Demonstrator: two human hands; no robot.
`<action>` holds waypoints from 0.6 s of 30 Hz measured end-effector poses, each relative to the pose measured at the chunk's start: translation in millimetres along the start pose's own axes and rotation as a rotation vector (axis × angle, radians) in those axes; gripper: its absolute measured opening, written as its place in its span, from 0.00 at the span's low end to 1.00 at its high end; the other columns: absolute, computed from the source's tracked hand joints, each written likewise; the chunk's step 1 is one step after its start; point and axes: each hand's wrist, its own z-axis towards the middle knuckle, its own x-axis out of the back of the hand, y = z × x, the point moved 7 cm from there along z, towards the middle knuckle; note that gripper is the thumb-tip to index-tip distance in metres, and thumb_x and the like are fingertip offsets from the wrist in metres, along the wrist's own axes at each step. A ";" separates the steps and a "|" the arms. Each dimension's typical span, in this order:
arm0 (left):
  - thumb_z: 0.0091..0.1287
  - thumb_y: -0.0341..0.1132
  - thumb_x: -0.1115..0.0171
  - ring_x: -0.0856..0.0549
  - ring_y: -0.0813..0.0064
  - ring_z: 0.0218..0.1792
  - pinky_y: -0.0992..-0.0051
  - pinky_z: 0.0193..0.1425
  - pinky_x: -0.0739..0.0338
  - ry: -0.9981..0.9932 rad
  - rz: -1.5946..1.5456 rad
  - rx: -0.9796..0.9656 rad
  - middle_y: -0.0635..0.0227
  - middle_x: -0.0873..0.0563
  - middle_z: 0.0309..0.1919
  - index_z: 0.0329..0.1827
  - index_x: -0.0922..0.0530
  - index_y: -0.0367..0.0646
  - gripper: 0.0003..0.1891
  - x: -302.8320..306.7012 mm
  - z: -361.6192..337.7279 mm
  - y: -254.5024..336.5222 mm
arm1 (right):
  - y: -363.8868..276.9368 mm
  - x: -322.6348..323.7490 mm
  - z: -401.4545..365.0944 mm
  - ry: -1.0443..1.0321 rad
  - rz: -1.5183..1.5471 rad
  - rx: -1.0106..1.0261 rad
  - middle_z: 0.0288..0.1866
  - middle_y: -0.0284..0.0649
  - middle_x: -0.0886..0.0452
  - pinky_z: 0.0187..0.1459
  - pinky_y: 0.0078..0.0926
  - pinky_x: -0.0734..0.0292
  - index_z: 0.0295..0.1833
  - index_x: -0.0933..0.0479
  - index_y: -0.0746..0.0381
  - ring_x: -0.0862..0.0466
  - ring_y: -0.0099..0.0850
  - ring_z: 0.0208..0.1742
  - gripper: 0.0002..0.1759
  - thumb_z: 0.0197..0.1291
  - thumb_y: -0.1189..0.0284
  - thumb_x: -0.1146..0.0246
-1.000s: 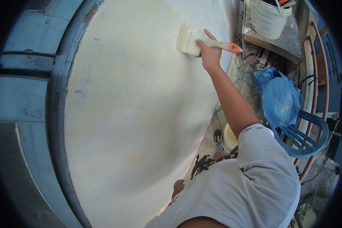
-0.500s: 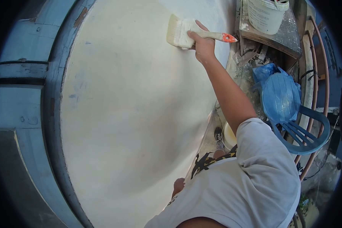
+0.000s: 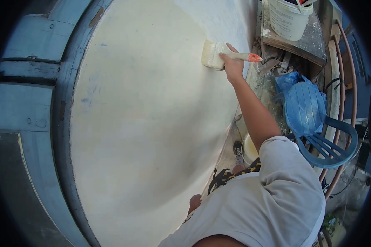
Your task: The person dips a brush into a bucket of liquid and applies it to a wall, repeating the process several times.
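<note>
My right hand (image 3: 233, 66) is closed around the base of a wide paintbrush (image 3: 212, 55). Its pale bristles lie against the off-white wall (image 3: 144, 103), and its orange-tipped handle (image 3: 254, 57) points right. The brush head is coated in whitish paint. Above the brush, a bluish-white patch (image 3: 218, 18) of wall borders the creamier surface. Faint blue marks (image 3: 86, 100) show farther left on it. My left hand is out of view.
Blue woodwork (image 3: 24, 107) edges the wall at left. A white bucket (image 3: 287, 20) stands on a paint-spattered wooden stand (image 3: 268, 39). Nearby are a blue plastic chair (image 3: 307, 111) and a metal railing (image 3: 352, 82). A pale round container (image 3: 250, 150) sits beside my shoe (image 3: 237, 149).
My right hand has carried the paintbrush to the right and slightly down along the wall. The view has shifted a little, showing more of the bluish-white patch.
</note>
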 end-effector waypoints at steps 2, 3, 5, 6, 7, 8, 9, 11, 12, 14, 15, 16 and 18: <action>0.54 0.37 0.34 0.21 0.55 0.49 0.58 0.54 0.27 0.029 0.004 -0.024 0.58 0.18 0.47 0.46 0.22 0.41 0.17 2.2 -0.6 -0.1 | -9.9 2.9 3.0 0.029 0.004 -0.006 0.50 0.46 0.22 0.44 0.27 0.17 0.64 0.32 0.67 0.18 0.32 0.48 0.30 0.52 0.83 0.38; 0.54 0.37 0.34 0.21 0.55 0.49 0.59 0.54 0.27 0.019 0.000 -0.025 0.58 0.18 0.46 0.46 0.22 0.41 0.17 -1.5 -1.4 -1.3 | -37.4 -15.0 -0.4 0.009 0.067 -0.005 0.50 0.46 0.22 0.44 0.27 0.17 0.64 0.32 0.67 0.18 0.32 0.48 0.30 0.52 0.83 0.38; 0.54 0.37 0.34 0.21 0.55 0.49 0.59 0.54 0.27 -0.006 0.000 -0.013 0.58 0.18 0.45 0.45 0.22 0.41 0.17 -6.0 -11.3 -5.8 | -64.2 -46.1 -10.5 -0.001 0.132 -0.020 0.50 0.46 0.22 0.44 0.26 0.17 0.64 0.32 0.67 0.18 0.32 0.47 0.30 0.52 0.83 0.37; 0.53 0.37 0.34 0.21 0.55 0.49 0.59 0.53 0.27 -0.005 0.000 -0.011 0.58 0.18 0.45 0.45 0.22 0.42 0.17 -6.5 -11.3 -6.5 | -71.3 -66.0 -11.9 -0.063 0.203 -0.012 0.49 0.47 0.22 0.44 0.26 0.17 0.63 0.32 0.67 0.18 0.31 0.47 0.30 0.52 0.83 0.37; 0.53 0.37 0.34 0.21 0.55 0.49 0.58 0.53 0.27 -0.003 0.000 -0.012 0.58 0.18 0.45 0.45 0.22 0.42 0.17 -6.8 -9.6 -6.7 | -74.1 -76.8 -10.1 -0.126 0.274 -0.001 0.49 0.47 0.22 0.44 0.26 0.17 0.63 0.32 0.67 0.18 0.31 0.47 0.30 0.51 0.83 0.37; 0.53 0.37 0.34 0.21 0.55 0.49 0.58 0.53 0.27 -0.010 0.004 -0.008 0.58 0.18 0.45 0.45 0.22 0.42 0.17 -8.7 -12.1 -7.4 | -49.7 -66.1 -2.5 -0.100 0.157 0.019 0.49 0.46 0.21 0.44 0.26 0.18 0.62 0.30 0.67 0.18 0.30 0.46 0.29 0.51 0.83 0.36; 0.53 0.37 0.34 0.21 0.55 0.49 0.58 0.53 0.27 0.029 -0.027 0.007 0.58 0.18 0.44 0.45 0.22 0.42 0.17 -5.4 -16.2 -7.9 | -22.7 -45.9 -3.4 -0.090 0.158 0.012 0.49 0.46 0.21 0.44 0.26 0.18 0.62 0.30 0.67 0.18 0.30 0.46 0.29 0.51 0.83 0.36; 0.53 0.37 0.34 0.21 0.55 0.49 0.58 0.53 0.27 0.083 -0.057 0.018 0.58 0.18 0.44 0.45 0.22 0.42 0.17 5.3 -8.3 -6.9 | 0.3 -3.1 3.6 -0.004 -0.143 0.140 0.48 0.45 0.20 0.46 0.25 0.20 0.62 0.29 0.66 0.19 0.29 0.45 0.29 0.52 0.82 0.36; 0.53 0.37 0.34 0.21 0.55 0.49 0.58 0.53 0.27 -0.029 0.011 0.054 0.58 0.18 0.44 0.46 0.22 0.42 0.17 -1.0 -6.3 -7.9 | -2.9 4.2 2.2 -0.006 -0.142 0.141 0.48 0.45 0.20 0.46 0.25 0.20 0.62 0.29 0.66 0.19 0.29 0.45 0.29 0.52 0.82 0.36; 0.53 0.37 0.34 0.21 0.55 0.49 0.58 0.53 0.27 -0.139 0.074 0.087 0.58 0.18 0.45 0.46 0.22 0.42 0.17 -5.9 -4.1 -6.9 | -1.9 23.9 -3.5 0.110 -0.094 0.052 0.47 0.44 0.19 0.51 0.25 0.23 0.62 0.29 0.66 0.19 0.29 0.46 0.28 0.52 0.82 0.37; 0.54 0.36 0.35 0.21 0.55 0.49 0.58 0.53 0.27 -0.141 0.046 0.080 0.58 0.18 0.45 0.46 0.22 0.42 0.17 -8.7 -6.0 -6.3 | -4.2 14.0 -3.9 0.107 -0.099 0.051 0.47 0.44 0.19 0.51 0.25 0.23 0.62 0.29 0.66 0.19 0.29 0.46 0.28 0.52 0.82 0.37; 0.54 0.36 0.35 0.21 0.55 0.49 0.59 0.53 0.27 -0.146 0.022 0.072 0.58 0.18 0.45 0.46 0.22 0.41 0.17 -11.7 -7.6 -8.0 | -13.5 -11.9 -4.8 0.044 -0.187 0.115 0.47 0.45 0.20 0.50 0.25 0.22 0.62 0.30 0.67 0.19 0.29 0.47 0.28 0.52 0.82 0.37; 0.54 0.35 0.36 0.21 0.55 0.49 0.59 0.53 0.27 -0.163 0.040 0.090 0.58 0.18 0.46 0.46 0.22 0.41 0.16 -17.5 -4.0 -11.0 | -43.0 -49.5 -8.1 -0.008 -0.278 0.182 0.48 0.46 0.20 0.50 0.24 0.21 0.62 0.30 0.67 0.19 0.30 0.47 0.28 0.52 0.82 0.37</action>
